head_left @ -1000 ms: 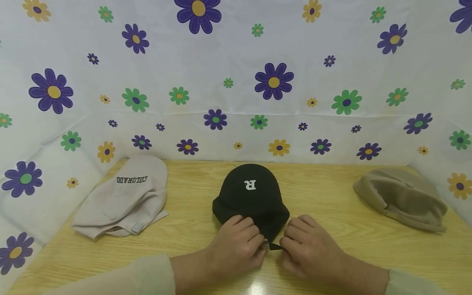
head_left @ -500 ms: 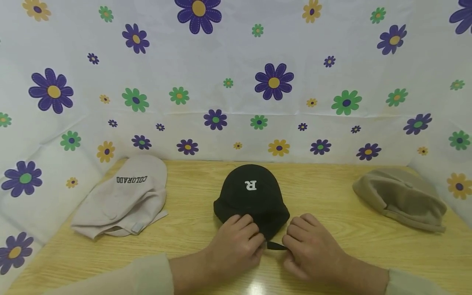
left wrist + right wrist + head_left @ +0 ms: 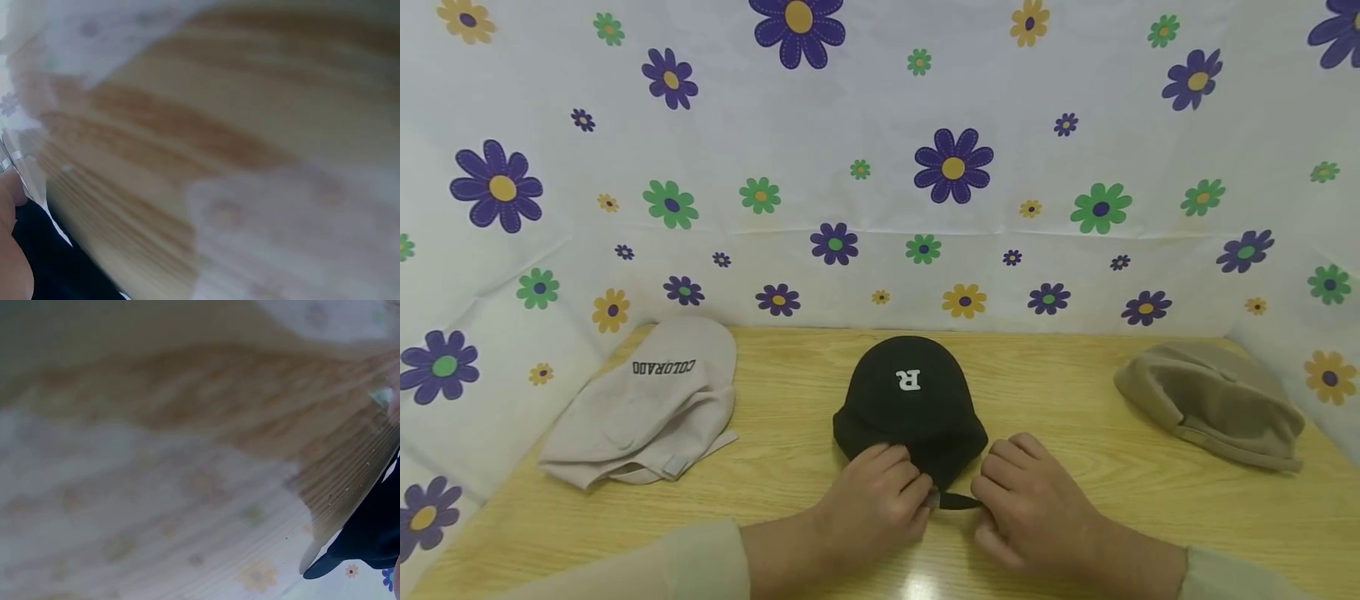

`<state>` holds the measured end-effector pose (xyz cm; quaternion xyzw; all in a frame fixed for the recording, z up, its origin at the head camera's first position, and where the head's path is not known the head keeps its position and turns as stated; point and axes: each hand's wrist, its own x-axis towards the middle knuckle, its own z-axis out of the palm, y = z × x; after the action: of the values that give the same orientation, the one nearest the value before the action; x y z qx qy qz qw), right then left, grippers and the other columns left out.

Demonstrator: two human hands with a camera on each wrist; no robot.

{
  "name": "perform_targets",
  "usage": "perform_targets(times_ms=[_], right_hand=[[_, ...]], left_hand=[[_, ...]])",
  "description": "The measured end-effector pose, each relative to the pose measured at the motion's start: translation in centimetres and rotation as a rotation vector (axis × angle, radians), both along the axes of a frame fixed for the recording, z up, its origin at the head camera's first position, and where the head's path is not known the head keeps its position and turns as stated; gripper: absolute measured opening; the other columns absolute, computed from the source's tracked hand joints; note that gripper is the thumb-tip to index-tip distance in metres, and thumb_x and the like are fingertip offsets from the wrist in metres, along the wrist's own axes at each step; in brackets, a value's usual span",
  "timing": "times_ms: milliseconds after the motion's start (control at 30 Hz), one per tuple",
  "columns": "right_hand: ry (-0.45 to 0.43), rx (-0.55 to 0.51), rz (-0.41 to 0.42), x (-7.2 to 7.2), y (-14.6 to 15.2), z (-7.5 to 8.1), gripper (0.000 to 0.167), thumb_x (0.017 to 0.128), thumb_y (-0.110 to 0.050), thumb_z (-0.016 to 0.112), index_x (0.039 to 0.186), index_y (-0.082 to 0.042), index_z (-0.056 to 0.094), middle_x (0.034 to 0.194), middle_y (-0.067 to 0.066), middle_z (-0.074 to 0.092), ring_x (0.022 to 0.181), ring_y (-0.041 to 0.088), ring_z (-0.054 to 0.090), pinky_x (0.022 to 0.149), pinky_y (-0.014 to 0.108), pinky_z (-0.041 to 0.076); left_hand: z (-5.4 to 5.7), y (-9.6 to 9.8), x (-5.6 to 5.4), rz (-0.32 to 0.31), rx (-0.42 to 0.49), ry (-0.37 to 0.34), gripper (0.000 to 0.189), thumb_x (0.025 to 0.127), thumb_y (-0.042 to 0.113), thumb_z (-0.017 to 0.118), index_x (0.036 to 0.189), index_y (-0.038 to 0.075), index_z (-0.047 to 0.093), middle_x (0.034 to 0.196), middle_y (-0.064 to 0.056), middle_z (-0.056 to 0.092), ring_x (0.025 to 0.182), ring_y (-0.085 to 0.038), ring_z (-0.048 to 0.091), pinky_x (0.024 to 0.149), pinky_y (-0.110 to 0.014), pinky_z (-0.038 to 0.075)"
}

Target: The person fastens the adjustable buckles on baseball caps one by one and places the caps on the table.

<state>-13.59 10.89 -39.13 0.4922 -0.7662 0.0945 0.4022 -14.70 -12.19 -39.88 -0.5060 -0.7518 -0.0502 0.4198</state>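
Note:
A black baseball cap point(image 3: 901, 408) with a white letter R lies mid-table, its back toward me. My left hand point(image 3: 880, 500) grips the cap's rear edge beside a small buckle point(image 3: 934, 498). From that buckle a black strap point(image 3: 958, 502) runs across to my right hand point(image 3: 1030, 504), which pinches its end between curled fingers and thumb. In the left wrist view the dark cap point(image 3: 50, 250) shows at the lower left beside part of the hand. The right wrist view has the black cap point(image 3: 369, 531) at its right edge.
At the left lies a pale cap point(image 3: 647, 408) lettered COLORADO, and at the right a crumpled khaki cap point(image 3: 1213, 404). Behind the wooden table point(image 3: 1045, 375) hangs a white cloth point(image 3: 865, 117) printed with flowers, which also runs along both sides.
My right hand has shifted slightly right from one second ago, and more of the black strap shows between the hands. The whole view has since slid slightly. Both hands keep their grip.

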Motion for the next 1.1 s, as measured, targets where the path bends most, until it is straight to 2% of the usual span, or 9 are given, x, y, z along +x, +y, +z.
perform_targets(times_ms=[167,267,433,533,633,800,1100], right_hand=[[-0.011,-0.001,-0.025,-0.1,-0.1,-0.1,0.007,0.062,-0.02,0.051,0.065,-0.016,0.046,0.07,-0.003,0.044,0.068,0.017,0.043,0.069,0.033,0.038],[-0.047,-0.004,-0.034,0.0,-0.1,-0.2,0.005,0.068,-0.021,0.051,0.068,-0.016,0.05,0.072,-0.005,0.048,0.07,0.016,0.045,0.069,0.033,0.039],[-0.118,0.027,-0.044,0.3,-0.1,-0.4,0.024,0.09,-0.031,0.048,0.083,-0.016,0.064,0.084,-0.006,0.061,0.083,0.015,0.057,0.074,0.032,0.042],[-0.142,0.037,-0.045,0.4,-0.1,-0.5,0.031,0.096,-0.038,0.048,0.089,-0.015,0.068,0.09,-0.006,0.065,0.089,0.015,0.06,0.076,0.032,0.043],[-0.148,0.04,-0.053,0.5,-0.2,-0.6,0.034,0.098,-0.041,0.048,0.088,-0.016,0.068,0.087,-0.006,0.063,0.085,0.013,0.057,0.076,0.031,0.042],[-0.111,0.037,-0.046,0.5,-0.3,-0.7,0.037,0.1,-0.04,0.046,0.082,-0.014,0.066,0.082,-0.005,0.061,0.078,0.014,0.053,0.073,0.031,0.039],[-0.102,0.036,-0.014,0.5,-0.4,-0.8,0.032,0.1,-0.031,0.043,0.085,-0.012,0.063,0.082,-0.004,0.058,0.078,0.015,0.051,0.072,0.031,0.037]], left_hand=[[0.2,-0.2,0.0,-0.004,-0.023,0.005,0.014,0.086,0.018,0.063,0.078,0.011,0.072,0.071,0.003,0.064,0.066,-0.012,0.053,0.065,-0.025,0.045],[0.3,-0.3,0.0,-0.017,-0.036,0.0,0.013,0.085,0.018,0.064,0.081,0.01,0.073,0.074,0.002,0.065,0.068,-0.013,0.054,0.066,-0.025,0.046],[0.3,-0.4,0.1,-0.059,-0.038,0.004,0.012,0.085,0.018,0.065,0.084,0.01,0.073,0.076,0.003,0.066,0.068,-0.013,0.054,0.066,-0.025,0.045],[0.3,-0.3,0.1,-0.081,-0.027,0.01,0.011,0.083,0.018,0.067,0.085,0.01,0.074,0.077,0.003,0.066,0.069,-0.012,0.055,0.066,-0.025,0.046],[0.3,-0.2,0.2,-0.108,-0.015,0.015,0.011,0.082,0.019,0.068,0.086,0.01,0.074,0.078,0.003,0.068,0.07,-0.012,0.056,0.067,-0.025,0.047],[0.4,0.2,0.3,-0.149,0.008,0.014,0.01,0.084,0.018,0.068,0.086,0.01,0.073,0.079,0.003,0.066,0.071,-0.012,0.056,0.068,-0.023,0.047],[0.4,0.7,0.3,-0.153,0.004,0.039,0.01,0.085,0.016,0.062,0.085,0.009,0.07,0.076,0.003,0.063,0.073,-0.013,0.057,0.07,-0.024,0.048]])
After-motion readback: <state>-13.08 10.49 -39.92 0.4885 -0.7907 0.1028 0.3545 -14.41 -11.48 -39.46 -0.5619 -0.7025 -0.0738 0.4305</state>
